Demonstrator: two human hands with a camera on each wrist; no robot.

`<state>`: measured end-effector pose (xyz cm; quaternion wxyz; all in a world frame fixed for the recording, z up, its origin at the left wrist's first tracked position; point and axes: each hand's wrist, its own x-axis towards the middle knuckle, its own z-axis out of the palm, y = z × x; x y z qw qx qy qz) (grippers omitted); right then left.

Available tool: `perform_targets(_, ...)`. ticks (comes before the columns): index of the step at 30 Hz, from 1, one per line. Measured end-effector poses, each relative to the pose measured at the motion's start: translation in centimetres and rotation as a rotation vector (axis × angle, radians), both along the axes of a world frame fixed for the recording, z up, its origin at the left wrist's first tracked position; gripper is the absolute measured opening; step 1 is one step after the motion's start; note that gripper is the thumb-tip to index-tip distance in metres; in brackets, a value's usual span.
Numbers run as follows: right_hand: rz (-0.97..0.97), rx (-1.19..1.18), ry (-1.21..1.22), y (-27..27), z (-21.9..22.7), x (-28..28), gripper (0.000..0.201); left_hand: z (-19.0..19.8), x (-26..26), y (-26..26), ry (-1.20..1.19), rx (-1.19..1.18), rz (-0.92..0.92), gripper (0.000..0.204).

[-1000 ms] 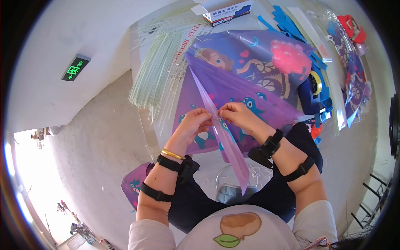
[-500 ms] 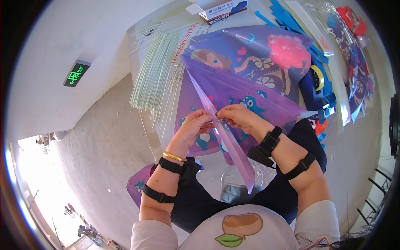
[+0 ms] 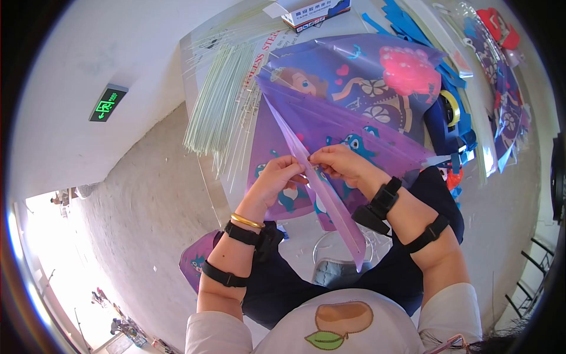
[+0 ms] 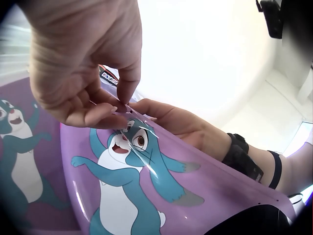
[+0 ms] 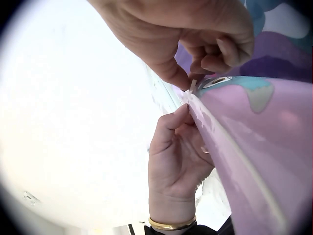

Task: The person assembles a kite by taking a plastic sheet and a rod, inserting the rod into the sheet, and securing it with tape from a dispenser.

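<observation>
A purple plastic kite with cartoon prints spreads over the table and the person's lap. Down its middle runs a raised, folded strip whose pointed end hangs toward the body. My left hand pinches the strip's edge between thumb and fingertip. From the other side my right hand pinches the same edge, fingertips close beside the left ones. A small whitish bit sticks up between them in the right wrist view. Along the strip there runs a pale line. A teal rabbit print fills the left wrist view.
A bundle of thin pale rods lies at the table's left. Toward the back stands an open tape dispenser box. Blue strips and a yellow tape roll lie on the right. A grey-padded stool shows between the knees.
Both hands keep their pinch on the strip at nearly the same place. The strip's lower end has swung slightly right, and the head view has shifted a little.
</observation>
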<state>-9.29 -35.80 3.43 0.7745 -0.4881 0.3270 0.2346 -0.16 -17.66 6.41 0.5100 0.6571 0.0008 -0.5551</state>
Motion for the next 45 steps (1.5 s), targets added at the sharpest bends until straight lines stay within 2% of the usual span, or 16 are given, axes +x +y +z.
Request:
perform_targets(10, -0.020, 0.042, 0.026, -0.2, -0.2, 0.0, 0.020, -0.3, -0.2, -0.2, -0.073, 0.012, -0.057, 0.014)
perform_targets(18, -0.004, 0.004, -0.009, 0.0, -0.5, -0.2, 0.021, -0.6, -0.2, -0.1, -0.058, -0.011, -0.029, 0.012)
perform_targets(20, 0.009, -0.226, -0.138, 0.5, -0.3, -0.3, 0.025, -0.5, -0.1, -0.2, -0.054, -0.012, -0.030, 0.011)
perform_targets(21, 0.009, -0.225, -0.138, 0.6, -0.5, -0.3, 0.025, -0.4, -0.2, -0.3, -0.064, 0.005, -0.033, 0.010)
perform_targets(23, 0.067, -0.535, -0.344, 0.7, -0.9, -0.6, 0.021, -0.4, -0.3, -0.4, -0.073, 0.022, -0.036, 0.009)
perform_targets(24, 0.068, -0.534, -0.343, 0.7, -0.2, -0.6, 0.021, -0.5, -0.3, -0.4, -0.077, 0.031, -0.034, 0.009)
perform_targets(26, 0.186, -0.920, -0.396, 0.4, 1.9, -0.8, 0.021, -0.7, -0.3, -0.4, -0.080, 0.041, -0.032, 0.008)
perform_targets(29, 0.167, -0.986, -0.489, 0.2, 2.3, -0.8, 0.017, -0.8, -0.2, -0.3, -0.095, 0.053, -0.040, 0.012)
perform_targets(36, 0.232, -0.905, -0.534, 0.3, 2.4, -0.9, 0.015, -1.1, -0.1, -0.3, -0.134, 0.053, -0.048, 0.011)
perform_targets(45, 0.245, -0.693, -0.401, -0.1, 1.5, -0.5, 0.015, -1.0, 0.2, -0.3, -0.136, 0.067, -0.090, 0.012)
